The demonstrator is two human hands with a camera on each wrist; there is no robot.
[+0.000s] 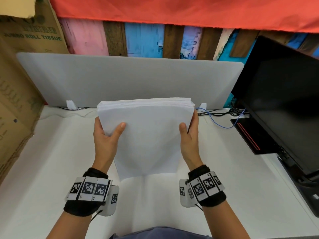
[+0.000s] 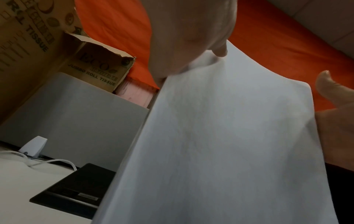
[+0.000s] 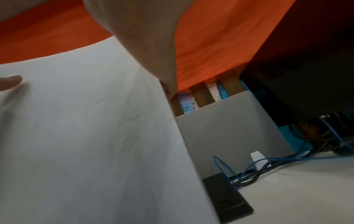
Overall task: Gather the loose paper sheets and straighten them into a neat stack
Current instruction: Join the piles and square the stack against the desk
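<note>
Holding one paper stack (image 1: pixel 146 135) upright, tilted toward me, above white desk (image 1: pixel 224 187). Two hands on it: my left hand (image 1: pixel 105 135) grips left edge, thumb on front face, fingers behind; my right hand (image 1: pixel 189 137) grips right edge same way. Sheet count: cannot tell, too many. Top edges fanned slightly, not flush. Bottom edge near desk; contact cannot tell. One grey divider (image 1: pixel 129 78) behind, one black monitor (image 1: pixel 283 100) at right, one cardboard box (image 1: pixel 19 83) at left. Open desk surface both sides of stack.
</note>
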